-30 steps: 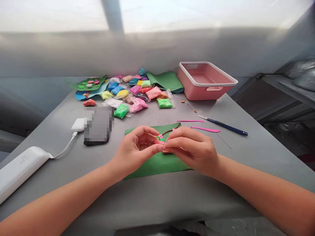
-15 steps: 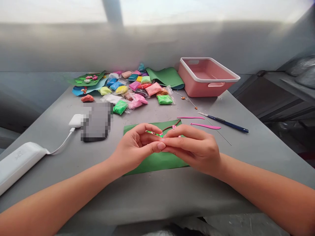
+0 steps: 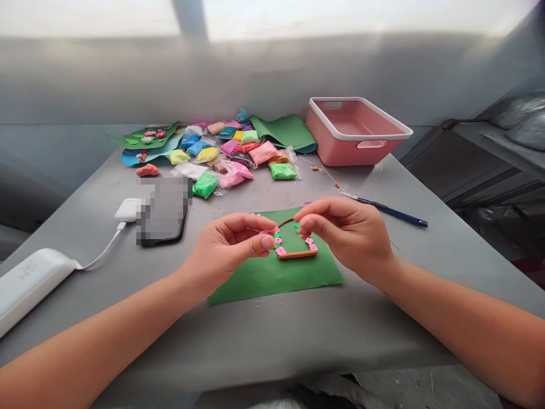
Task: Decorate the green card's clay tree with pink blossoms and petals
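Observation:
A green foam sheet [image 3: 272, 275] lies on the grey table [image 3: 272, 341] in front of me. On it sits a small clay swing [image 3: 296, 253]: an orange bar with brown ropes carrying tiny pink flowers and green leaves. My left hand [image 3: 225, 247] is pinched at the left rope, thumb and forefinger together on a small pink bit. My right hand [image 3: 344, 230] is pinched at the top of the right rope, fingers curled.
Several coloured clay packets [image 3: 230, 159] lie at the back, beside green and blue sheets [image 3: 147, 142]. A pink tub [image 3: 357, 133] stands back right. A blue-handled tool [image 3: 389, 211] lies right of my hand. A phone [image 3: 164, 210], charger and white power bank [image 3: 29, 281] are at the left.
My hands have drawn apart from their joined pinch, uncovering the clay swing on the green sheet. The right hand rose toward the top of the rope.

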A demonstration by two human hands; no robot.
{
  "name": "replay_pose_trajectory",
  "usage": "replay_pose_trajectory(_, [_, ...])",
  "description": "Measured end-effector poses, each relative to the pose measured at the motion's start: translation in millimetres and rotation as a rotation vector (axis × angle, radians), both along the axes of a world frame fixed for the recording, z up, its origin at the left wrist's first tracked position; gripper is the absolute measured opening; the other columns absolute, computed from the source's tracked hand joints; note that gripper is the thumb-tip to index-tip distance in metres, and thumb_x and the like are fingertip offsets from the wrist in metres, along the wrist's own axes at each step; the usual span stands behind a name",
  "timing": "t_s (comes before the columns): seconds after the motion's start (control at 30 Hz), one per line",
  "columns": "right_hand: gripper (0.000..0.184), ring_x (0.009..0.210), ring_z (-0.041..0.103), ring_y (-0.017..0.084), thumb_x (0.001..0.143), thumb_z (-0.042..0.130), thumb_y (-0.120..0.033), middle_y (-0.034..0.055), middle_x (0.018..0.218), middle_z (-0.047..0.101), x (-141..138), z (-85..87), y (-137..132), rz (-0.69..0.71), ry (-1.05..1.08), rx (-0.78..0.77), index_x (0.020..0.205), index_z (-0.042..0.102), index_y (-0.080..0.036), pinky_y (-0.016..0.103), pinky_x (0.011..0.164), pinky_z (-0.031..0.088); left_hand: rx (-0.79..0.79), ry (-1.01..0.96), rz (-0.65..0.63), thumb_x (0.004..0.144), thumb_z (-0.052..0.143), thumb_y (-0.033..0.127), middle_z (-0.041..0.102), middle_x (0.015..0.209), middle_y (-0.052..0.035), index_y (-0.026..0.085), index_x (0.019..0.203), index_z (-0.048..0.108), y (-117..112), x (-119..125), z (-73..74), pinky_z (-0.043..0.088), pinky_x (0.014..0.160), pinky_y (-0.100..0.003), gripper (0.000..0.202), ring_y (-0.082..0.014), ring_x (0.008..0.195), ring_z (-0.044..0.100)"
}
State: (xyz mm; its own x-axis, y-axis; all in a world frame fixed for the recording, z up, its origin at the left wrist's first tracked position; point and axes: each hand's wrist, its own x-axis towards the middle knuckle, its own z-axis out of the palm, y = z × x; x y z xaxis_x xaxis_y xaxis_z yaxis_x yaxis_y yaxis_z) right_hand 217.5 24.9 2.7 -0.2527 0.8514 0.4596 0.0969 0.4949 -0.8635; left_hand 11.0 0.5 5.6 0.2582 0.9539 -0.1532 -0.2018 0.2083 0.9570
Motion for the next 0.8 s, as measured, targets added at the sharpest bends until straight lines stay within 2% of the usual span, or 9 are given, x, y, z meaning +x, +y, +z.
replay_pose_trajectory(0.07, [0.008, 0.06, 0.067, 0.011, 0.08, 0.079, -0.019, -0.0018, 0.068, 0.072, -0.2, -0.2, 0.4, 0.022, 0.008, -0.018, 0.075, 0.072, -0.021, 0.02, 0.053, 0.057, -0.011, -0.004, 0.003, 0.067, 0.09, 0.025, 0.075, 0.084, 0.0007, 0.021, 0.087, 0.076, 0.4, -0.7, 0.5, 0.059, 0.073, -0.022, 0.024, -0.0134, 0.081, 0.072])
replay_pose_trajectory(0.17, [0.008, 0.072, 0.073, 0.013, 0.082, 0.075, -0.014, 0.0001, 0.079, 0.076, -0.5, -2.3, -0.3, 0.036, 0.032, -0.016, 0.083, 0.076, -0.022, 0.021, 0.064, 0.063, -0.018, 0.036, 0.016, 0.073, 0.086, 0.031, 0.076, 0.09, -0.0017, 0.022, 0.095, 0.076, 1.2, -1.6, 0.8, 0.059, 0.076, -0.027, 0.026, -0.0171, 0.087, 0.073])
replay_pose_trajectory(0.27, [0.011, 0.076, 0.076, 0.013, 0.089, 0.068, -0.016, 0.0004, 0.083, 0.078, -1.0, -4.3, -1.3, 0.031, 0.108, -0.044, 0.094, 0.076, -0.022, 0.022, 0.071, 0.065, 0.002, 0.046, 0.047, 0.077, 0.081, 0.044, 0.072, 0.081, -0.0018, 0.019, 0.095, 0.077, 2.6, -2.6, 1.6, 0.058, 0.074, -0.027, 0.031, -0.0142, 0.074, 0.069])
replay_pose_trajectory(0.4, [0.006, 0.068, 0.075, 0.012, 0.082, 0.077, -0.016, -0.0014, 0.074, 0.075, -2.5, -5.1, -1.2, 0.001, 0.135, -0.1, 0.085, 0.073, -0.02, 0.021, 0.063, 0.065, 0.04, 0.035, 0.046, 0.074, 0.078, 0.056, 0.058, 0.06, 0.0032, 0.016, 0.074, 0.072, 3.3, -3.5, 4.2, 0.049, 0.056, -0.022, 0.041, -0.0081, 0.053, 0.057])
replay_pose_trajectory(0.47, [0.011, 0.073, 0.075, 0.013, 0.078, 0.081, -0.016, -0.0011, 0.078, 0.076, -3.5, -5.8, -1.0, -0.004, 0.123, -0.087, 0.085, 0.073, -0.021, 0.021, 0.065, 0.065, 0.047, 0.049, 0.042, 0.074, 0.08, 0.052, 0.059, 0.063, 0.0037, 0.016, 0.072, 0.069, 2.9, -3.2, 5.0, 0.047, 0.055, -0.021, 0.037, -0.0074, 0.054, 0.057])
replay_pose_trajectory(0.6, [0.009, 0.077, 0.076, 0.014, 0.087, 0.073, -0.021, 0.0013, 0.086, 0.079, -3.5, -6.9, -1.8, 0.035, 0.096, -0.064, 0.095, 0.075, -0.022, 0.024, 0.072, 0.066, 0.052, 0.066, 0.032, 0.074, 0.085, 0.032, 0.067, 0.076, 0.0028, 0.018, 0.084, 0.07, 2.8, -1.8, 2.2, 0.052, 0.066, -0.021, 0.022, -0.0084, 0.065, 0.061])
replay_pose_trajectory(0.7, [0.011, 0.067, 0.072, 0.014, 0.09, 0.069, -0.026, 0.0019, 0.074, 0.076, -2.5, -5.0, -2.9, 0.062, 0.018, -0.056, 0.084, 0.075, -0.02, 0.022, 0.058, 0.063, 0.027, 0.056, 0.033, 0.08, 0.079, 0.03, 0.07, 0.088, -0.0004, 0.019, 0.092, 0.073, 3.7, -1.4, -1.3, 0.055, 0.07, -0.022, 0.018, -0.0099, 0.073, 0.063])
replay_pose_trajectory(0.8, [0.012, 0.065, 0.068, 0.014, 0.088, 0.071, -0.028, 0.0025, 0.073, 0.073, -2.3, -2.7, -3.7, 0.069, -0.009, -0.031, 0.08, 0.073, -0.019, 0.022, 0.054, 0.06, -0.037, -0.002, 0.022, 0.086, 0.071, 0.029, 0.064, 0.079, 0.0005, 0.018, 0.097, 0.073, 4.5, -1.8, -2.0, 0.055, 0.066, -0.023, 0.015, -0.0102, 0.067, 0.061])
